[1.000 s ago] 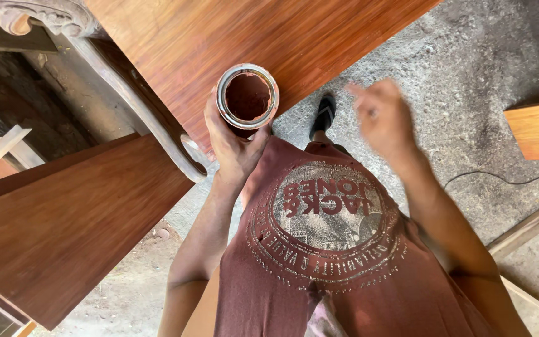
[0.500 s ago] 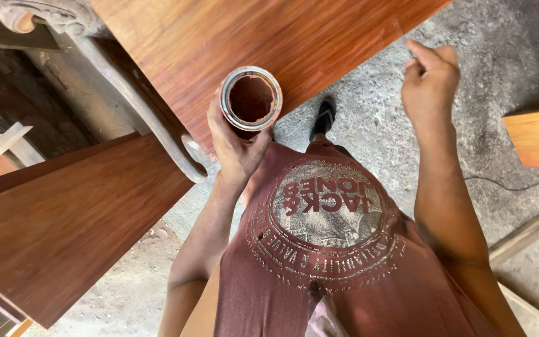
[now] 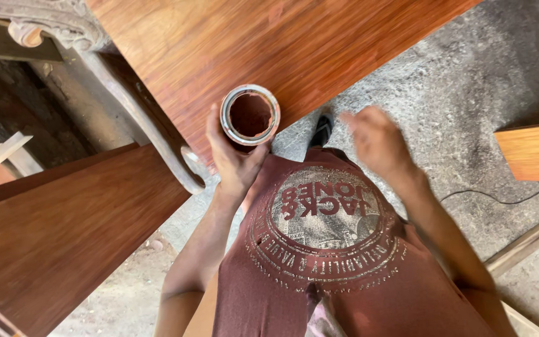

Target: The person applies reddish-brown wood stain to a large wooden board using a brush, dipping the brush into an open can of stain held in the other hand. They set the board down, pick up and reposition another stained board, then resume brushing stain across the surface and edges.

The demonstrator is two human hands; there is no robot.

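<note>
While I look down from the head camera, my left hand [image 3: 235, 159] cups a small open tin [image 3: 250, 116] from below, fingers wrapped up its side so the mouth stays level — sensible, I judge, since the inside is coated in dark reddish-brown liquid that would spill if tipped. That tin hangs just at the near edge of the big stained wooden panel [image 3: 269, 43], partly over it, and I take the tin as my landmark. Right of the tin, near but not touching it, my right hand [image 3: 378, 140] is blurred; it seems to hold nothing, fingers loosely curled, though the smear leaves me unable to tell for certain. Left of the tin a carved, pale furniture leg [image 3: 141, 118] curves down, and below-left of that lies a second dark board [image 3: 63, 237], its finish matching the panel. Just right of the tin a dark shoe [image 3: 322, 130] stands on the rough concrete floor [image 3: 463, 81]. Far right of the tin a lighter orange board [image 3: 534, 153] juts in, with a thin black cable [image 3: 494, 198] trailing under it — both well apart from either hand.
</note>
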